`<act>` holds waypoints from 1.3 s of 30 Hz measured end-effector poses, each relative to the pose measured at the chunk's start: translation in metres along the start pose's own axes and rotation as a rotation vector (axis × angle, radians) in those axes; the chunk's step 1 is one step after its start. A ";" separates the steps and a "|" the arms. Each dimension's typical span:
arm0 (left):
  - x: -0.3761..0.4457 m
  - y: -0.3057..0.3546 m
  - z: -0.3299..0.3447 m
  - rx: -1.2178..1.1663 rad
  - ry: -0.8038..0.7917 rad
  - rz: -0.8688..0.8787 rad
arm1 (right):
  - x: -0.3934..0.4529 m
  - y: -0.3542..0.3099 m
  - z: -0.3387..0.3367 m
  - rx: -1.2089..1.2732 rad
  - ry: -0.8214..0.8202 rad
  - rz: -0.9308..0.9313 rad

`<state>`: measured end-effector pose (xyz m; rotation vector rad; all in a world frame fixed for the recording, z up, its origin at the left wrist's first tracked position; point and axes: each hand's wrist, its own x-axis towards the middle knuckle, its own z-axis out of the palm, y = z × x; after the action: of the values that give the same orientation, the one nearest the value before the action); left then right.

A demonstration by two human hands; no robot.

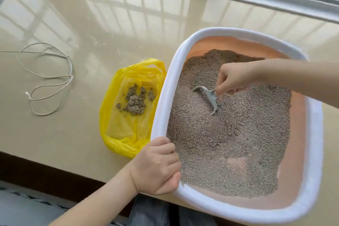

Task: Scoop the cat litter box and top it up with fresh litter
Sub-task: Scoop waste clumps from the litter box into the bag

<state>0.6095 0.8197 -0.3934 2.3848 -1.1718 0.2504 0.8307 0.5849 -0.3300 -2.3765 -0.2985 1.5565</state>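
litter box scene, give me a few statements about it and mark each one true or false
1. The right hand holds a small grey plastic scoop down in the litter. True.
2. The left hand rests flat on the floor. False: it grips the white rim of the peach-coloured plastic litter box.
3. Clumps of litter lie on the yellow plastic bag. True.
4. The yellow plastic bag lies inside the litter box. False: it lies on the beige floor beside the box, on the left.
5. A loose pale cord lies on the floor left of the bag. True.
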 end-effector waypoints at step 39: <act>0.002 0.004 -0.004 0.002 -0.050 -0.026 | -0.077 0.038 0.193 1.073 0.359 -0.045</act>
<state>0.6084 0.8182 -0.3877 2.4190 -1.1630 0.1841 0.6240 0.5484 -0.3501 -1.6738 0.4546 0.8574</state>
